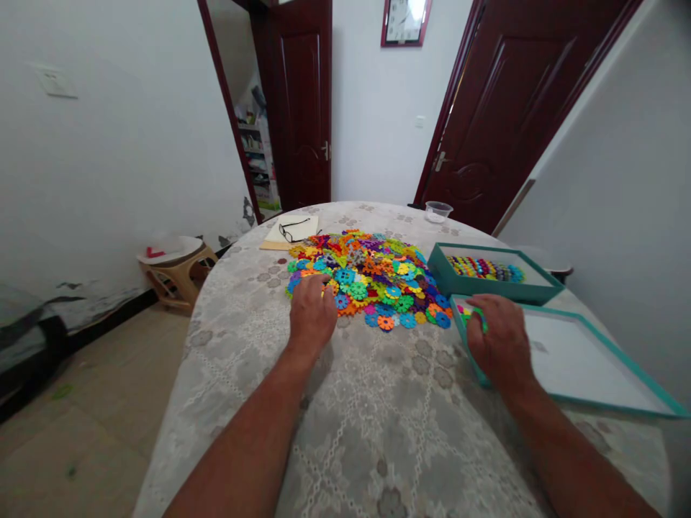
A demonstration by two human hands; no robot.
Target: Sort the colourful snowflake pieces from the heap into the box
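Observation:
A heap of colourful plastic snowflake discs (378,280) lies on the table. At its near left edge is my left hand (313,311), fingers curled down onto the discs. A bit of yellow shows by its fingertips, but what they grip is hidden. My right hand (501,337) is closed on a green snowflake disc (480,321), held over the left end of a shallow teal-rimmed box lid (588,360). Beside that hand, a few pink, yellow and green discs (463,311) lie in the lid's corner.
Behind the lid stands a deeper teal box (497,289) with rows of coloured discs (480,269). Glasses (288,232) rest on paper (302,224) at the back left. A clear plastic bowl (437,211) sits at the far edge. A stool (181,273) stands left of the table.

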